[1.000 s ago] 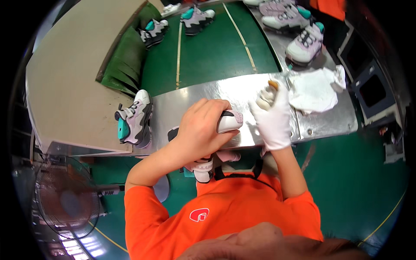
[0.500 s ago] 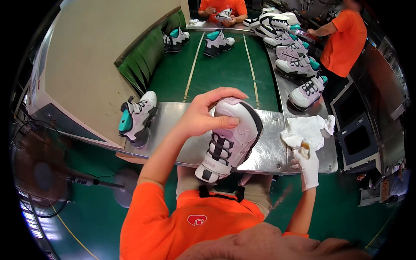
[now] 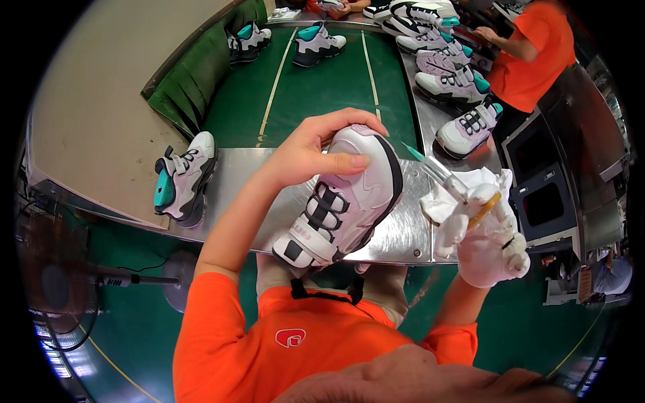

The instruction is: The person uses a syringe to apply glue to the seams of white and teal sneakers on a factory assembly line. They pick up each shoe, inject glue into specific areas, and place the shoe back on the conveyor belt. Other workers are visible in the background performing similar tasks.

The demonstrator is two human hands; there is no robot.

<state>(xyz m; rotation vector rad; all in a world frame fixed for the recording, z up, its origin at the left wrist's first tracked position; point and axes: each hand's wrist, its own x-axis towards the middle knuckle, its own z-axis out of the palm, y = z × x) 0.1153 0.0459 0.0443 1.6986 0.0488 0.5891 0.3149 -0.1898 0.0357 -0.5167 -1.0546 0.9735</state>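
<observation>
A white and pale-lilac sports shoe (image 3: 359,201) with black laces hangs over the near table edge, its toe up. My bare left hand (image 3: 316,151) is closed around the toe, thumb on the upper. To its right, my right hand (image 3: 480,235), in a white glove, grips a clear syringe (image 3: 449,181) with a teal pointed tip. The tip points up and left toward the shoe, apart from it. An amber strip crosses the gloved fingers; what it belongs to I cannot tell. A white cloth (image 3: 497,185) lies behind that hand.
A metal table (image 3: 235,181) borders a green belt (image 3: 322,101). One shoe (image 3: 188,178) stands on its left; a row of shoes (image 3: 470,131) lines the right ledge. Green flaps (image 3: 181,101) hang at a beige housing. A person in orange (image 3: 537,54) works at the right. A fan (image 3: 60,275) stands lower left.
My right hand has come up from the table's right edge, and the syringe now shows in it, angled toward the shoe. The left hand still holds the shoe. The view has shifted slightly.
</observation>
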